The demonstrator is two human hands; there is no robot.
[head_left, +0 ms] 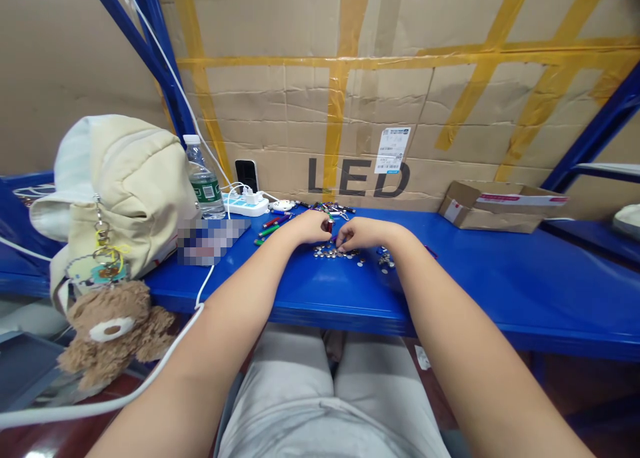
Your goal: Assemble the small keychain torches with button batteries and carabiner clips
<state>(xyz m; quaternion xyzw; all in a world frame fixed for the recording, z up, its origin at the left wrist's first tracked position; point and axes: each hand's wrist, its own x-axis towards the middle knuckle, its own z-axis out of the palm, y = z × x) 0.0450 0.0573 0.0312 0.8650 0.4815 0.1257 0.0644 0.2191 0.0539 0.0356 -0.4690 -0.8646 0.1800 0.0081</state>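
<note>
My left hand (314,227) is closed around a small red metal tube (330,225) and holds it upright above the blue table. Just to its right, my right hand (363,233) has its fingertips pinched together over a scatter of small, shiny, coin-like discs (327,252), which look like button cells. Whatever those fingertips hold is too small to tell. Beyond my left forearm lie several slim coloured tubes (269,231), green, red and blue. A little heap of small metal parts (385,257) sits beside my right wrist. More dark tubes and metal clips (340,209) lie behind my hands.
At the left are a cream backpack (120,191) with a teddy bear (117,331), a water bottle (206,185), a power strip (247,205) and a white cable (203,291). An open cardboard box (500,206) stands back right. Large cardboard (280,111) walls the table's rear.
</note>
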